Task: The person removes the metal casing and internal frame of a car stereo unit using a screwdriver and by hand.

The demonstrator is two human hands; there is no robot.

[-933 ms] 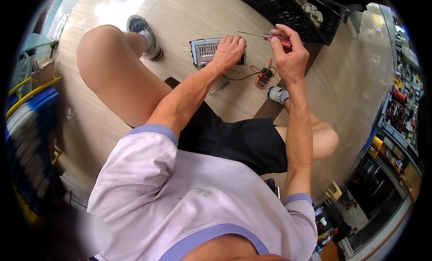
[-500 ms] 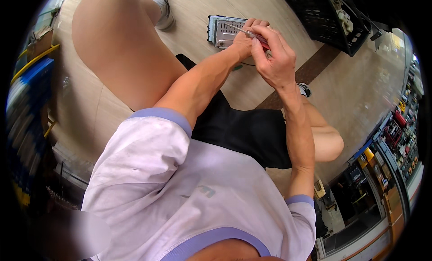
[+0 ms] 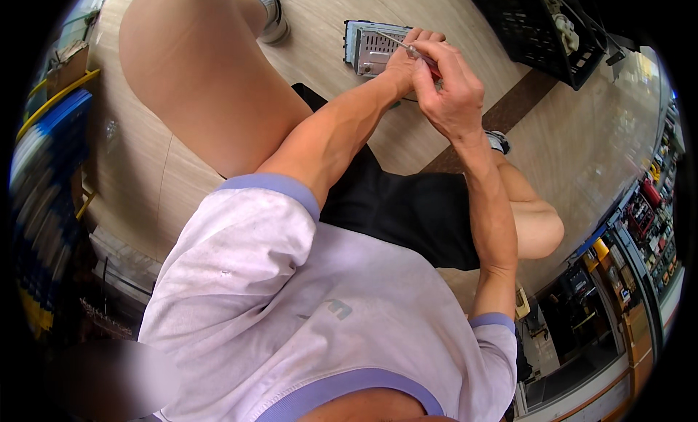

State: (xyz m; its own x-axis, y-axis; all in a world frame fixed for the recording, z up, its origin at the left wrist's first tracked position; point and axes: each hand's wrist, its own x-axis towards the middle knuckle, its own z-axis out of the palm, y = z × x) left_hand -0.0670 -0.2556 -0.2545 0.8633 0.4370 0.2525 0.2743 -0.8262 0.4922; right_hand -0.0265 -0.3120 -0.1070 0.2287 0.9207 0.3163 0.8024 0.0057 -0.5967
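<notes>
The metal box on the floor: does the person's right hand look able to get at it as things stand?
Probably yes. The right hand holds a screwdriver whose shaft points over the metal box, and the box's left part lies bare. The left hand seems to cover its right end, though.

The right hand (image 3: 454,91) partly hides the screwdriver (image 3: 395,41); the top edge crops the crate (image 3: 525,30).
</notes>
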